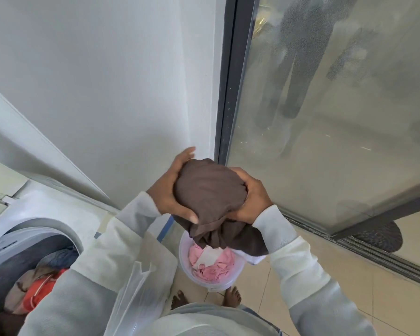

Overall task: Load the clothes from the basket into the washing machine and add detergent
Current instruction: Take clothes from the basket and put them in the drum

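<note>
The left hand and the right hand hold a bunched brown garment above the basket. The left hand's fingers and thumb curl round one side of the cloth. The right hand grips the other side, its fingers closed into the folds. The garment's lower end hangs over the basket, which stands on the tiled floor and holds pink cloth. The washing machine, at the person's left, stands open with clothes in the drum.

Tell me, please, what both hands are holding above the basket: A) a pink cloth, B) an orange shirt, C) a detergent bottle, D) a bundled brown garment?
D: the left hand and right hand grip the brown garment above the basket.
</note>
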